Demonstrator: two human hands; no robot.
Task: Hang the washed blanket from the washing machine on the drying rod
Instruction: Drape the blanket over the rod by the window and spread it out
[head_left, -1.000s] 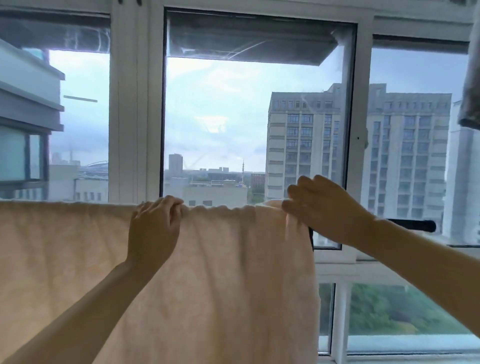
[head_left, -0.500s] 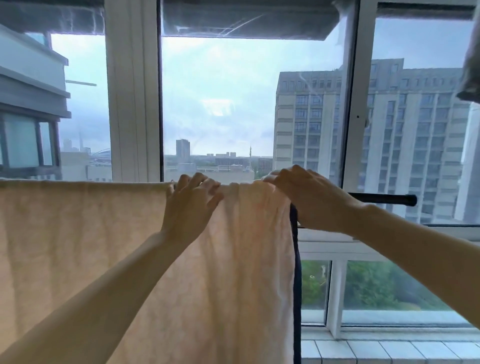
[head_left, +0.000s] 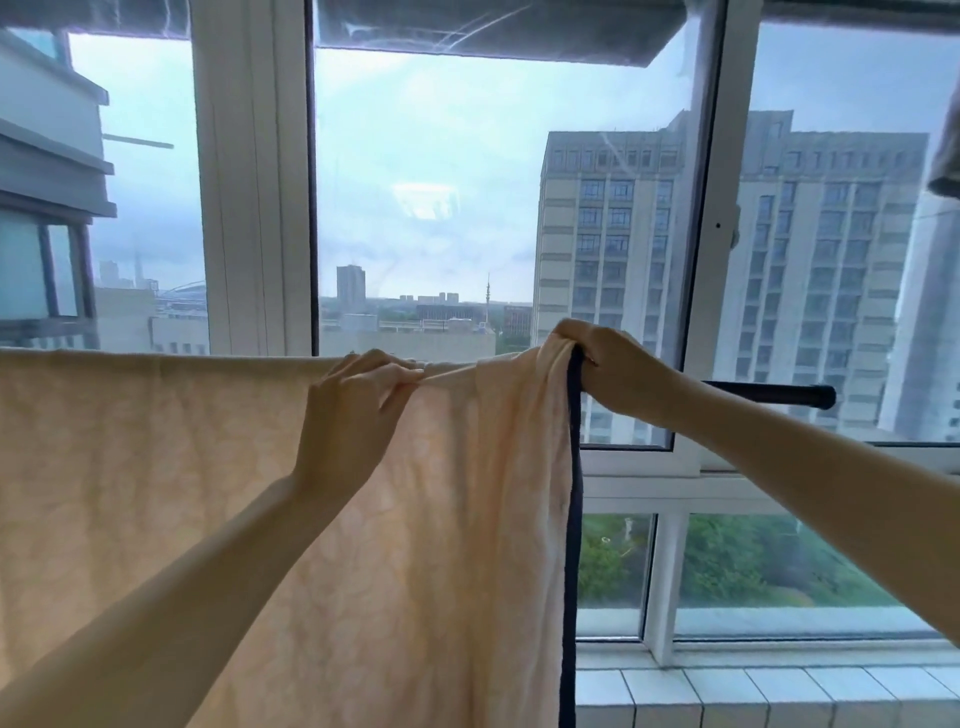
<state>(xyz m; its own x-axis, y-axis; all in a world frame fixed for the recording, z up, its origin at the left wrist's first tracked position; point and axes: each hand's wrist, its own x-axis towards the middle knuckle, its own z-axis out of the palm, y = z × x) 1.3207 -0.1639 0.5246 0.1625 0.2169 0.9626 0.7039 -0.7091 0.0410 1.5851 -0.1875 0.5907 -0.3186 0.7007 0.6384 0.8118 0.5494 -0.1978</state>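
Note:
A pale peach blanket (head_left: 156, 467) with a dark navy edge hangs over a black drying rod (head_left: 769, 391) in front of the window. It covers the rod from the left frame edge to about the middle. My left hand (head_left: 353, 410) pinches the blanket's top fold at the rod. My right hand (head_left: 618, 369) grips the bunched right corner by the navy edge, on top of the rod. The rod's bare right end sticks out past my right hand.
A white-framed window (head_left: 249, 208) fills the view, with tall buildings outside. A white tiled sill (head_left: 753, 696) runs along the bottom right. A grey cloth (head_left: 948, 156) hangs at the right edge, above the rod's end.
My left hand slid right along the rod and closed on the fold. My right hand gathered the right corner into a bunch, exposing the navy edge.

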